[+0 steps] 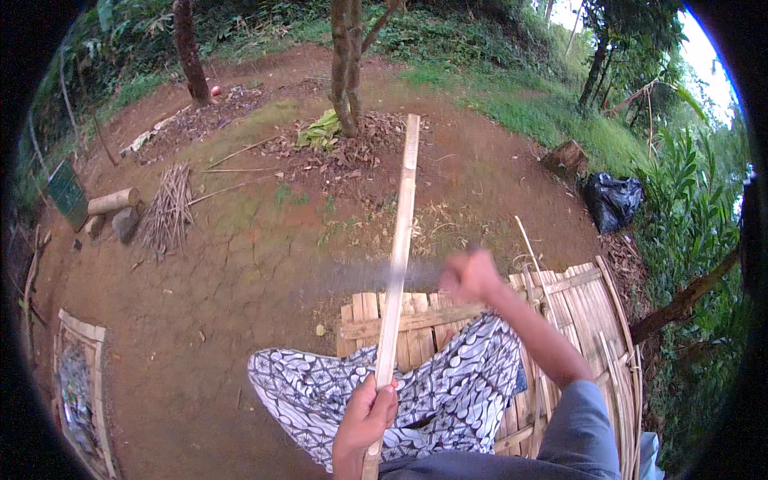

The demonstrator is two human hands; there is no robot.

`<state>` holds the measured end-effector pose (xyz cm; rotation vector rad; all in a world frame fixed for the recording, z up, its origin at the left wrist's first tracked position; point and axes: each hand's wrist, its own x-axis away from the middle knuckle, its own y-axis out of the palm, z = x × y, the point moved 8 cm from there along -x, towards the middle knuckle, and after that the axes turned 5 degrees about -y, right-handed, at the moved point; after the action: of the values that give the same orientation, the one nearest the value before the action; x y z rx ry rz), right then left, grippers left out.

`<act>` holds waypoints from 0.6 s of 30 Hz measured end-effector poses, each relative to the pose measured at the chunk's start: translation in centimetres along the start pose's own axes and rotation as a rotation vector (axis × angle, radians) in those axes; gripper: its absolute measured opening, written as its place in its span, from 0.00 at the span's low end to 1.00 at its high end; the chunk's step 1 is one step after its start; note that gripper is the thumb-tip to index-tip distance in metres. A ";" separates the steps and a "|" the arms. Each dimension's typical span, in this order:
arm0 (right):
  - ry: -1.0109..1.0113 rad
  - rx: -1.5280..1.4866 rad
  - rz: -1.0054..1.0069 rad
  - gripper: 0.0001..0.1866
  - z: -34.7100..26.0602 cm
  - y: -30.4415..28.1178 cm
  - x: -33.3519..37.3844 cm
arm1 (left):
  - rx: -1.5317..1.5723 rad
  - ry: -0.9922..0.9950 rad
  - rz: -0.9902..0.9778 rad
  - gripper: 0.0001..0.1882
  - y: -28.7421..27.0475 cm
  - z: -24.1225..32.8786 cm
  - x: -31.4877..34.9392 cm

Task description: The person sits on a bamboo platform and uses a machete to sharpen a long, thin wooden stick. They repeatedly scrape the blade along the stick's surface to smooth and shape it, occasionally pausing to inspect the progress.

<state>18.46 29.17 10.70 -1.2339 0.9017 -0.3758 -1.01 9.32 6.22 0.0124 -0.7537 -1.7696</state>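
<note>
My left hand [370, 412] is closed around the lower part of a long, pale split-bamboo strip [404, 200]. The strip stands up in front of me, its far end leaning slightly right. My right hand [470, 276] is closed, to the right of the strip, and smeared by motion. From it a long, blurred grey blade, which looks like a machete [344, 277], reaches left across the strip's middle. Whether the blade touches the strip I cannot tell. Patterned black-and-white cloth [320, 392] covers my bent legs below.
I sit at a slatted bamboo platform [576, 308] with loose strips on its right. Beyond are a tree [346, 64], a stump [566, 160] and a black plastic bag [614, 200]. Left are a stick pile [168, 208], a log [114, 201] and a bamboo-framed bin [98, 384].
</note>
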 end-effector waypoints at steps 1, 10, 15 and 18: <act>0.394 -0.104 0.033 0.27 4.4 -1.0 -1.1 | -0.026 0.029 0.006 0.04 -0.1 0.1 0.2; 0.541 -0.358 0.256 0.23 6.1 -2.1 1.3 | 0.131 -0.018 -0.032 0.04 0.3 1.0 -0.1; 0.183 -0.343 0.088 0.19 -4.2 -3.1 3.1 | 0.149 -0.027 -0.087 0.04 0.0 0.7 -0.6; -0.174 -0.315 -0.023 0.19 -10.6 -4.5 2.3 | 0.154 -0.055 -0.053 0.04 0.1 0.5 -0.6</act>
<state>12.80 19.28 13.37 -1.5411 0.8168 -0.1432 -0.94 10.04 6.48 0.0882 -0.9357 -1.7645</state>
